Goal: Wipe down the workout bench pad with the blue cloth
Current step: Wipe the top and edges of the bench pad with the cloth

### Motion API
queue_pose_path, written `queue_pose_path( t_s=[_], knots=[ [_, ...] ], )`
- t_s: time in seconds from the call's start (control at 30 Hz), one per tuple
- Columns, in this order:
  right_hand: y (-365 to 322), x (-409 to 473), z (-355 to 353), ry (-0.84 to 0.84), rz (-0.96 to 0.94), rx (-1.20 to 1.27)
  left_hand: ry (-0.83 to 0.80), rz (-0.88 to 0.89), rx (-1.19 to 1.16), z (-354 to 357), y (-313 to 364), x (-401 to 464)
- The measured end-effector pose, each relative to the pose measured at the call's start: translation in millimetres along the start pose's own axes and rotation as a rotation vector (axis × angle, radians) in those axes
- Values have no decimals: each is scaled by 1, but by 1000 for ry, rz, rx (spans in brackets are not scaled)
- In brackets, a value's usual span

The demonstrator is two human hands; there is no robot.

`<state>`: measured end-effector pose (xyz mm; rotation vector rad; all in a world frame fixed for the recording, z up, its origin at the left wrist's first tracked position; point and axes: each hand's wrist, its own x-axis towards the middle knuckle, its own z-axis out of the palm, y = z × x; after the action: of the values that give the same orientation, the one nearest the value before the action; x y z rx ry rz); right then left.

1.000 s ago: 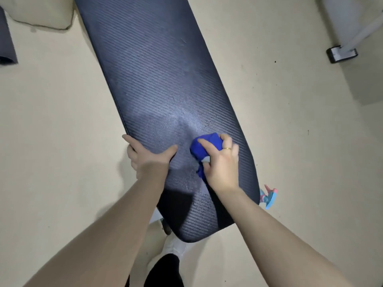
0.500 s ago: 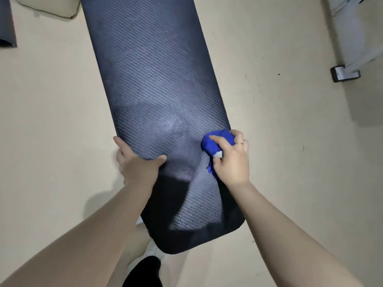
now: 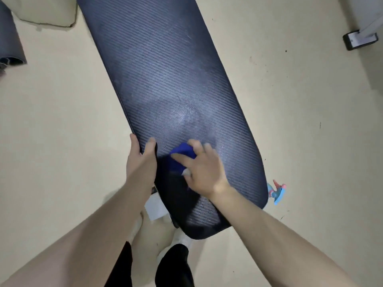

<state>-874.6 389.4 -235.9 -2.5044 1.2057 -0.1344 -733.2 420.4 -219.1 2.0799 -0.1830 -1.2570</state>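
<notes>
The long dark bench pad [image 3: 165,79] with a ribbed, textured cover runs from the top of the view down to its rounded near end. My right hand [image 3: 204,170] presses the bunched blue cloth [image 3: 180,156] onto the pad's near part, close to its left side; the hand covers much of the cloth. My left hand [image 3: 143,160] grips the pad's left edge right beside the cloth, thumb on top and fingers curled round the side. A paler smeared patch shows on the pad just beyond the cloth.
A blue and pink spray bottle [image 3: 276,191] lies on the beige floor at the pad's near right edge. A dark rolled mat [image 3: 10,44] sits at far left. A white frame foot [image 3: 359,39] rests at top right. My legs and shoes are below the pad.
My right hand has swept the blue cloth leftward across the pad, from near the right edge to beside my left hand. The left hand stays on the pad's left edge.
</notes>
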Motion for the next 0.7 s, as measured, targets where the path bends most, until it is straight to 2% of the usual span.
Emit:
queue_pose_path(
  t_s=[0.03,0.13,0.17,0.23,0.37,0.43,0.5,0.57,0.63,0.67,0.7],
  knots=[
    [7,10,-5,22,71,-13,-16,-10,10,-3,0,0],
    [13,34,-9,66,452,43,-62,-8,32,-6,0,-2],
    [5,32,-6,84,501,47,-81,-8,33,-7,-1,-2],
    [-20,7,7,60,409,2,-131,-2,33,-9,-3,-2],
    [-59,-73,29,-123,32,38,-166,-115,-29,-13,-9,-8],
    [-48,-84,25,-218,-161,29,-184,-218,-82,-16,-16,-14],
    [-25,-77,15,-201,-204,-23,-220,-280,-139,-19,-26,-22],
    [-7,-71,7,-75,48,-69,-266,-268,-164,-19,-33,-31],
    [-1,-71,8,95,455,-16,-308,-270,-137,-17,-40,-38],
    [-6,-73,12,155,593,29,-324,-275,-114,-17,-45,-39],
    [-15,-78,16,185,645,57,-335,-277,-86,-18,-49,-39]
  ],
)
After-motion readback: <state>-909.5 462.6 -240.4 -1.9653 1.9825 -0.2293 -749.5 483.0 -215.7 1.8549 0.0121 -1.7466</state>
